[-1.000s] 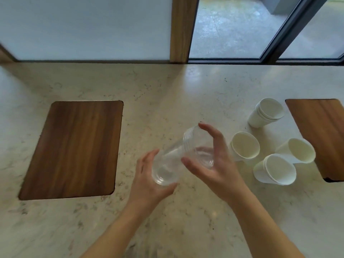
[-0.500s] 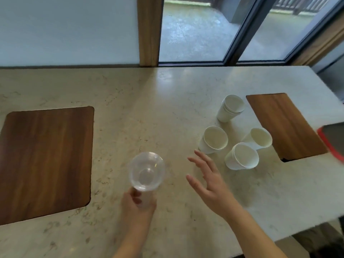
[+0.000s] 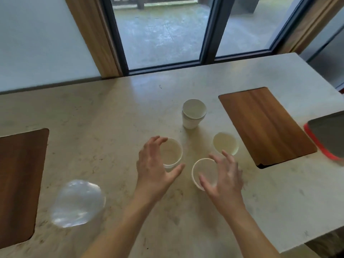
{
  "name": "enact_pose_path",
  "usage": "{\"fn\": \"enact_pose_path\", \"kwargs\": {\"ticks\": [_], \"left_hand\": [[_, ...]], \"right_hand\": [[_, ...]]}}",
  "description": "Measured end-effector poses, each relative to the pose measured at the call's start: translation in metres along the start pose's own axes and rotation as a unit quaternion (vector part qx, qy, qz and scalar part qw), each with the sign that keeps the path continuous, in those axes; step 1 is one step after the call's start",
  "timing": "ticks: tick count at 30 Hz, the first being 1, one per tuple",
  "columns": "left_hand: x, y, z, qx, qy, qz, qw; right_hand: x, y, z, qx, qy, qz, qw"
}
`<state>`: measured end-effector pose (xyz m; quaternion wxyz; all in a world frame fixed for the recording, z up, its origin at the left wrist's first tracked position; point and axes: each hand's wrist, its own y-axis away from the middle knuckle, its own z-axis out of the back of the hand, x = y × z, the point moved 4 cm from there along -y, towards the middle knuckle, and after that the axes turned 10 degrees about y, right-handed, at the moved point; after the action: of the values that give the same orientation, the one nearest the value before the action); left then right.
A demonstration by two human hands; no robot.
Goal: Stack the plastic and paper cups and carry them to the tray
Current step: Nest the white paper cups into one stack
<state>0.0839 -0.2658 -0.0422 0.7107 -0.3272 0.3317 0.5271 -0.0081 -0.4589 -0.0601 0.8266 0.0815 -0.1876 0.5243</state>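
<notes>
The clear plastic cups (image 3: 78, 202) stand blurred on the counter (image 3: 111, 116), well left of both hands. The left hand (image 3: 154, 166) curves, fingers spread, around a paper cup (image 3: 172, 152) without clasping it. The right hand (image 3: 222, 178) hovers spread beside a second paper cup (image 3: 203, 172), thumb over its rim.

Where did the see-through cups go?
In the head view the clear cups stand alone on the counter at lower left, just right of the left wooden panel and left of the left hand, which is at a paper cup.
</notes>
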Motion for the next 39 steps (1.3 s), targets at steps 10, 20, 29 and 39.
{"fn": "enact_pose_path", "kwargs": {"ticks": [10,20,29,39], "left_hand": [[-0.005,0.001,-0.028,0.018,-0.031,0.079,0.996],[-0.107,0.039,-0.001,0.026,-0.004,-0.114,0.993],[-0.049,0.049,-0.047,0.1,0.0,-0.031,0.994],[-0.032,0.055,-0.078,0.103,0.045,-0.038,0.993]], "right_hand": [[-0.056,-0.003,-0.023,0.222,-0.143,0.013,0.964],[-0.033,-0.013,-0.026,0.33,-0.347,-0.096,0.873],[-0.035,0.014,-0.021,0.383,-0.46,-0.182,0.78],[-0.083,-0.045,0.019,0.0,-0.207,-0.056,0.977]]}}
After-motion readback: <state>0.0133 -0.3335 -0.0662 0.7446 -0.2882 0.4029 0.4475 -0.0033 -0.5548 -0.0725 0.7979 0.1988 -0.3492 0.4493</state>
